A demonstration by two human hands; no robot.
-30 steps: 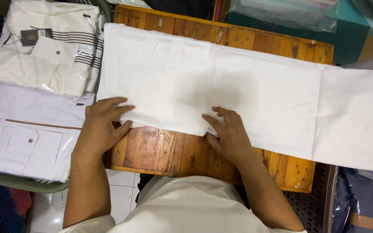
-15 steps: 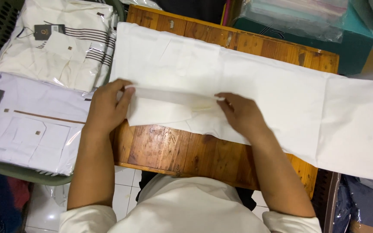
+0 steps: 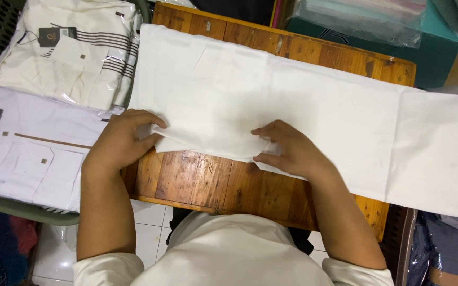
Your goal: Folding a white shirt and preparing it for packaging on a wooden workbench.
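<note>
Both hands (image 3: pixel 128 139) (image 3: pixel 287 148) — pinching white cloth's (image 3: pixel 271 100) near edge

A wooden worktop (image 3: pixel 197 177) of reddish-brown planks fills the middle of the room, its varnish worn and streaked. Below its near edge the floor (image 3: pixel 147 233) is laid with pale glossy tiles. To the left a grey-green plastic basket (image 3: pixel 22 209) stands just beside the worktop, stacked with packed shirts (image 3: pixel 43 153) in clear wrapping, one white, one cream with dark stripes. Behind the far edge sits a teal box (image 3: pixel 441 58) with a clear plastic bag (image 3: pixel 356 18) on top. At lower right lies dark blue cloth (image 3: pixel 451 249). The light is even and soft.
</note>
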